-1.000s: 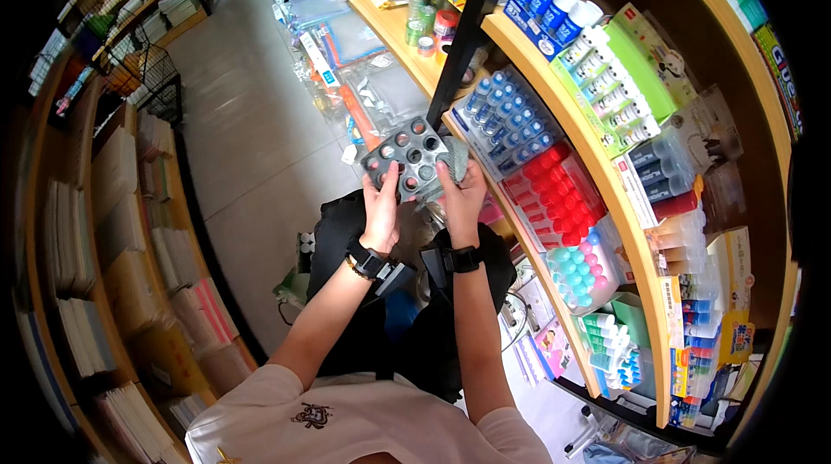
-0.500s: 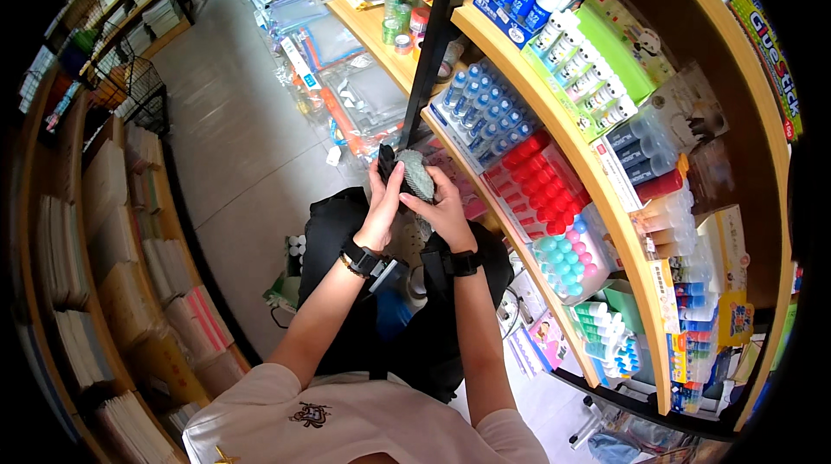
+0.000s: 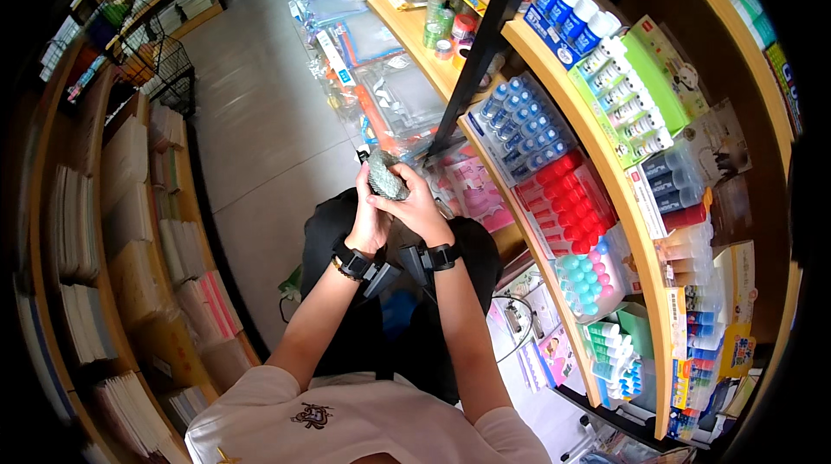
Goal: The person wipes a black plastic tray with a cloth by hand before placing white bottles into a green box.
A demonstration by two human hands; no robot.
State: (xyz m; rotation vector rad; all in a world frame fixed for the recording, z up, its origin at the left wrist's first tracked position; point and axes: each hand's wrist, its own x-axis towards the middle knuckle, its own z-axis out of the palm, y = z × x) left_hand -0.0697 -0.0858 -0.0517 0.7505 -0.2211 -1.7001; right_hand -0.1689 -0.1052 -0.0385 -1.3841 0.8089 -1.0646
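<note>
Top: white short-sleeved shirt with a small dark emblem on the chest | Legs: dark trousers are worn | left hand (image 3: pixel 370 223): black band worn at wrist | right hand (image 3: pixel 421 210): black band worn at wrist | forearms left bare

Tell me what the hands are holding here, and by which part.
Both hands, left and right, hold a crumpled grey-green plastic pack from below, fingers wrapped around its lower sides.

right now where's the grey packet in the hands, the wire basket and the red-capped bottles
grey packet (image 3: pixel 386 175), head view, middle of its face
wire basket (image 3: pixel 158 73), head view, front mesh wall
red-capped bottles (image 3: pixel 575 196), head view, caps mid-row
</note>
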